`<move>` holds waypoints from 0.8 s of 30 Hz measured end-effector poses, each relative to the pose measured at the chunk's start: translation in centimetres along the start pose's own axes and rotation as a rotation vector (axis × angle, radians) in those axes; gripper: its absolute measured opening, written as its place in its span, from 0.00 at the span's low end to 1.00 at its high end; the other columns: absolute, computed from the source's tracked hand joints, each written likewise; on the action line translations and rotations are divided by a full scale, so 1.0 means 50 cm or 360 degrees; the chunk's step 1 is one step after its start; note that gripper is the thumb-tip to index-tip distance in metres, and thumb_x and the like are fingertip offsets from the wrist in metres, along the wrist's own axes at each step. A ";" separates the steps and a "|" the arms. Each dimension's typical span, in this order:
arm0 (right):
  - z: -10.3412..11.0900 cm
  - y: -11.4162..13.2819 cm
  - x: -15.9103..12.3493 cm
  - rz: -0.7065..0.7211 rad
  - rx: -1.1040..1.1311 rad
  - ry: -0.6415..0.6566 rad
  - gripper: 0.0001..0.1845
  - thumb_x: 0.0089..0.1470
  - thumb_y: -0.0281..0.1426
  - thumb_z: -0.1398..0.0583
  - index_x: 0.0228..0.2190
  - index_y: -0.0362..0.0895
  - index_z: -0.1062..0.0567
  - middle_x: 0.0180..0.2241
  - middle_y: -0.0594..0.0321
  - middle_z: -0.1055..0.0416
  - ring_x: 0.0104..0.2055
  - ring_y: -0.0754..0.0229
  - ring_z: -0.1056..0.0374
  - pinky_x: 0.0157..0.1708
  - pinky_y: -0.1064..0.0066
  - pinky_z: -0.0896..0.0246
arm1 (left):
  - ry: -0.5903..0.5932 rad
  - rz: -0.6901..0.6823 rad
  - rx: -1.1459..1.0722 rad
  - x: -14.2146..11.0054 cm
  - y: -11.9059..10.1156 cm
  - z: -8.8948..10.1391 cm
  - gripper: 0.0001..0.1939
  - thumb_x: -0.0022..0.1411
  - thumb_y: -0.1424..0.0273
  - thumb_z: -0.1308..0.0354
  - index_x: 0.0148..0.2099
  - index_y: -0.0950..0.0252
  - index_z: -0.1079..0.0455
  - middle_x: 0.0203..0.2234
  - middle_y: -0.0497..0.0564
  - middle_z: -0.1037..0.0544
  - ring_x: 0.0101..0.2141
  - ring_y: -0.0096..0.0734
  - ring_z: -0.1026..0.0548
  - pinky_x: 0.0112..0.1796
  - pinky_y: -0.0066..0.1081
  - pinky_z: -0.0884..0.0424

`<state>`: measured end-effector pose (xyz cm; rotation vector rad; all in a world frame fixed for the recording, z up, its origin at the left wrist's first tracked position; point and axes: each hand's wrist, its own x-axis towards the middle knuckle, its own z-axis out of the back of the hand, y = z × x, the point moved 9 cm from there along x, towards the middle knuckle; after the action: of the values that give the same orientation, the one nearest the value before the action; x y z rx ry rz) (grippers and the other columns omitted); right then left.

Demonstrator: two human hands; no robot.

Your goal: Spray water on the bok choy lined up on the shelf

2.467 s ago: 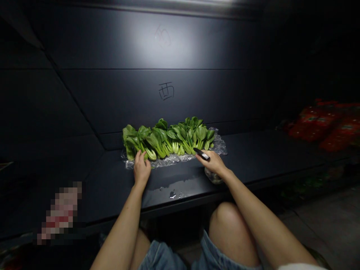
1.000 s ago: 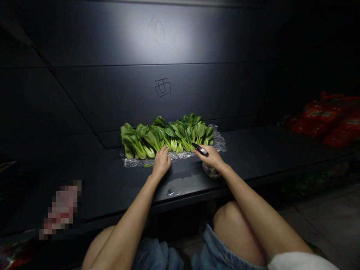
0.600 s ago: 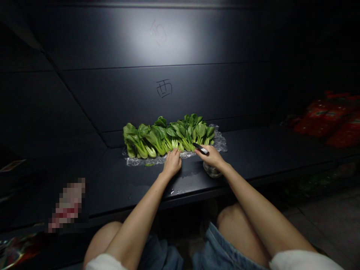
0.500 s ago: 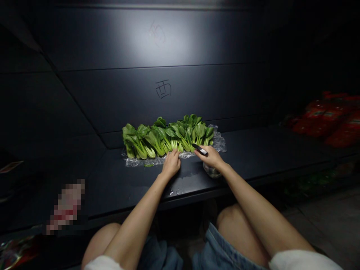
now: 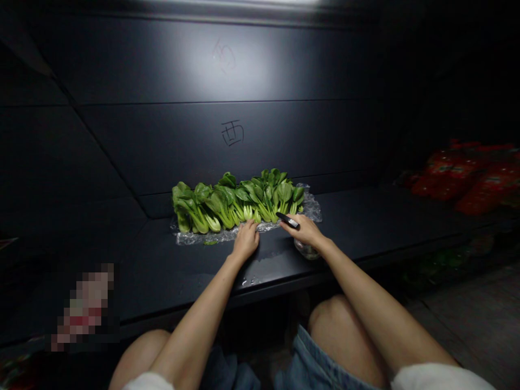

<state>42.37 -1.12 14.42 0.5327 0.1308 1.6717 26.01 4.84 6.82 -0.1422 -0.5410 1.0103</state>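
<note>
Green bok choy (image 5: 223, 203) lies in a long row, leaves toward the back panel and pale stems toward me. Under it is a crinkled sheet of clear plastic (image 5: 312, 208). My left hand (image 5: 246, 241) rests at the front edge of the plastic, fingers stretched toward the stem ends in the middle of the row; the fingertips are partly hidden. In my right hand (image 5: 306, 232) is a spray bottle, its black spray head (image 5: 287, 220) pointing at the greens and its clear body (image 5: 306, 250) showing below the palm.
The dark shelf (image 5: 182, 271) has water drops near its front edge. Red packages (image 5: 467, 176) are stacked at the far right, with dim green goods (image 5: 442, 262) lower down. A blurred-out patch (image 5: 83, 306) covers something at left. A dark panel (image 5: 162, 141) rises behind the greens.
The view has shifted slightly, so the greens and shelf sit a little lower and further left. Both hands keep nearly the same places relative to the bok choy.
</note>
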 end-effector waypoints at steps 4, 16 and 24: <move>0.005 -0.004 -0.001 -0.0029 -0.0032 -0.0047 0.15 0.61 0.40 0.43 0.30 0.44 0.22 0.29 0.59 0.22 0.31 0.58 0.29 0.28 0.74 0.51 | 0.0003 0.0025 -0.0018 -0.001 0.001 -0.005 0.21 0.64 0.76 0.52 0.58 0.69 0.32 0.60 0.62 0.31 0.62 0.47 0.36 0.63 0.52 0.44; 0.012 -0.012 -0.003 -0.0087 0.0019 -0.0113 0.15 0.61 0.40 0.44 0.32 0.44 0.23 0.32 0.58 0.21 0.34 0.56 0.27 0.29 0.74 0.49 | -0.0126 -0.0015 -0.0042 -0.004 0.000 -0.028 0.19 0.65 0.74 0.52 0.56 0.70 0.31 0.60 0.63 0.32 0.62 0.50 0.36 0.62 0.52 0.41; 0.023 -0.035 -0.005 -0.0138 0.0089 -0.0280 0.15 0.62 0.40 0.45 0.34 0.45 0.23 0.34 0.57 0.21 0.37 0.54 0.26 0.32 0.73 0.44 | -0.0157 -0.0042 -0.0030 -0.005 -0.001 -0.038 0.19 0.64 0.74 0.51 0.55 0.68 0.31 0.60 0.63 0.32 0.62 0.48 0.36 0.61 0.51 0.40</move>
<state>44.44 -1.27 14.73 0.7043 0.0715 1.5328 26.89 4.86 5.12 -0.1020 -0.6411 0.9901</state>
